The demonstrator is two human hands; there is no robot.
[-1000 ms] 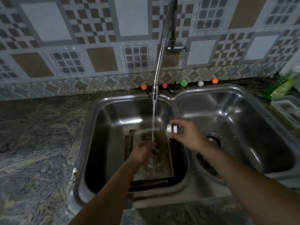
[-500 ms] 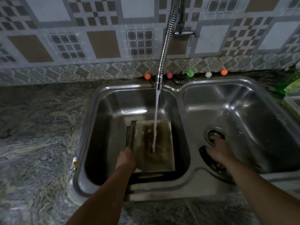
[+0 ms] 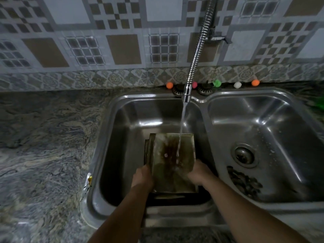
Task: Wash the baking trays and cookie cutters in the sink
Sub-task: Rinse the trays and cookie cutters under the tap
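The top baking tray (image 3: 172, 162), stained brown down its middle, sits on a stack of other trays (image 3: 147, 151) in the left basin (image 3: 122, 137) of the double sink, and the stream of water (image 3: 181, 130) lands on its far half. Both hands are on it now — the left hand (image 3: 142, 178) grips the tray's left edge with its fingers curled under and out of sight, the right hand (image 3: 199, 172) grips the right edge the same way. Half a second ago only the left hand held the tray, while the right was reaching down near the drain of the other basin; a second ago that right hand pinched a small white thing above the sink, and it is no longer to be seen. The flexible faucet hose (image 3: 198, 55) curves down from the tiled wall (image 3: 122, 50) and its nozzle hangs over the divider between the basins. In the right basin (image 3: 280, 137) a round drain (image 3: 244, 156) shows, with a dark heap of small pieces (image 3: 243, 183) just nearer than it — too dim to tell what they are. Along the sink's back rim stand small coloured balls: orange (image 3: 169, 85), pink partly behind the nozzle, green (image 3: 217, 83), white (image 3: 237, 85), orange (image 3: 255, 82). A marbled stone counter (image 3: 43, 146) spreads to the left.
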